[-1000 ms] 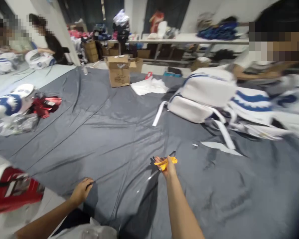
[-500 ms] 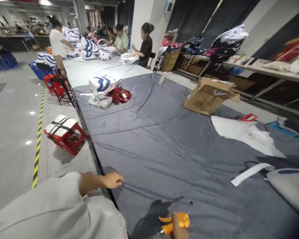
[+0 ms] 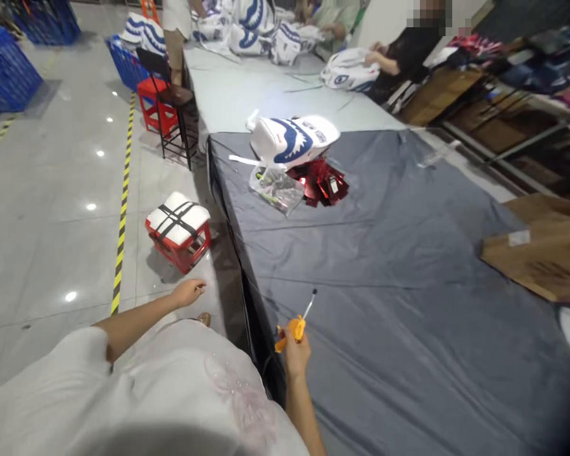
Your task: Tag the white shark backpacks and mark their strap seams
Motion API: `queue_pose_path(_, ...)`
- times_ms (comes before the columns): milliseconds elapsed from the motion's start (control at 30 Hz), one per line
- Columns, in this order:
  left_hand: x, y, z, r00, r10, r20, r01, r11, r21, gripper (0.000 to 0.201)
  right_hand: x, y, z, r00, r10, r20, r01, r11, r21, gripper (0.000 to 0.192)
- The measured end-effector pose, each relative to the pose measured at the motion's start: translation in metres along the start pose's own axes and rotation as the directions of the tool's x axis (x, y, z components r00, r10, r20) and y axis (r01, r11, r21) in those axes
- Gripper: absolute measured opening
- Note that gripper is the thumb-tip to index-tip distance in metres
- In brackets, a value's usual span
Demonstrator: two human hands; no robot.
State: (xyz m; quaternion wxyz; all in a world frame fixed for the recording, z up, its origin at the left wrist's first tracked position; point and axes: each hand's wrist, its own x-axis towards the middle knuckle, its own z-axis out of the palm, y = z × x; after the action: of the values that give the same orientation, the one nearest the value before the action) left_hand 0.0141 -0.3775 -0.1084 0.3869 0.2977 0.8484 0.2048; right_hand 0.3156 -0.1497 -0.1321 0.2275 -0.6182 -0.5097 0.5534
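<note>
Head view: orange tool near table edge, broad grey cloth rightward.

From the orange blow gun in the right hand, a hand could pass over the grey cloth from the centre to the lower right, with a cardboard box blocking at the right edge. At upper centre the white-and-blue backpack, clear plastic bag and red foil pile bar the way; left of centre, a cushioned red stool stands above the left hand.
</note>
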Motion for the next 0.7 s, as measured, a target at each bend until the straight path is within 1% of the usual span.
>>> queue_pose_path(33,-0.002,-0.013,-0.011,0.998,-0.035,-0.042,0.034,0.999,-0.024,0.034,0.005,-0.010,0.021,1.000,-0.004,0.023,0.004,1.000,-0.021,0.051)
queue_pose_path(67,-0.005,-0.025,-0.019,0.994,-0.070,-0.078,0.066,0.997,-0.051,0.034,0.009,-0.020,0.038,0.999,-0.007,0.043,0.008,0.999,-0.034,0.050)
queue_pose_path(100,-0.007,-0.035,-0.022,0.989,-0.102,-0.107,0.094,0.992,-0.079,0.033,0.013,-0.029,0.053,0.998,-0.007,0.061,0.010,0.999,-0.044,0.049)
queue_pose_path(167,-0.011,-0.051,-0.021,0.979,-0.156,-0.134,0.139,0.981,-0.133,0.035,0.022,-0.045,0.075,0.996,0.002,0.092,0.003,0.999,-0.050,0.048)
queue_pose_path(233,-0.014,-0.060,-0.014,0.975,-0.192,-0.116,0.169,0.969,-0.178,0.037,0.033,-0.059,0.093,0.992,0.030,0.119,-0.025,0.999,-0.041,0.046)
queue_pose_path(300,-0.014,-0.067,-0.008,0.976,-0.208,-0.069,0.189,0.959,-0.210,0.039,0.047,-0.071,0.107,0.985,0.075,0.155,-0.071,0.997,-0.027,0.044)
queue_pose_path(367,-0.008,-0.074,-0.009,0.976,-0.218,-0.029,0.206,0.952,-0.226,0.041,0.063,-0.083,0.120,0.973,0.123,0.195,-0.123,0.992,-0.012,0.042)
queue_pose_path(400,-0.001,-0.078,-0.013,0.974,-0.225,-0.021,0.214,0.949,-0.229,0.042,0.071,-0.089,0.126,0.967,0.144,0.212,-0.147,0.989,-0.002,0.042)
queue_pose_path(467,0.018,-0.086,-0.029,0.969,-0.245,-0.031,0.232,0.945,-0.231,0.044,0.091,-0.102,0.138,0.955,0.171,0.243,-0.184,0.983,0.028,0.044)
queue_pose_path(533,0.043,-0.090,-0.052,0.962,-0.268,-0.061,0.248,0.941,-0.230,0.045,0.112,-0.115,0.150,0.940,0.193,0.281,-0.219,0.974,0.063,0.047)
queue_pose_path(600,0.071,-0.089,-0.078,0.954,-0.286,-0.092,0.259,0.938,-0.229,0.045,0.134,-0.128,0.163,0.916,0.221,0.335,-0.265,0.960,0.088,0.049)
queue_pose_path(700,0.111,-0.080,-0.118,0.950,-0.292,-0.114,0.262,0.939,-0.222,0.043,0.163,-0.144,0.184,0.870,0.270,0.413,-0.341,0.934,0.106,0.050)
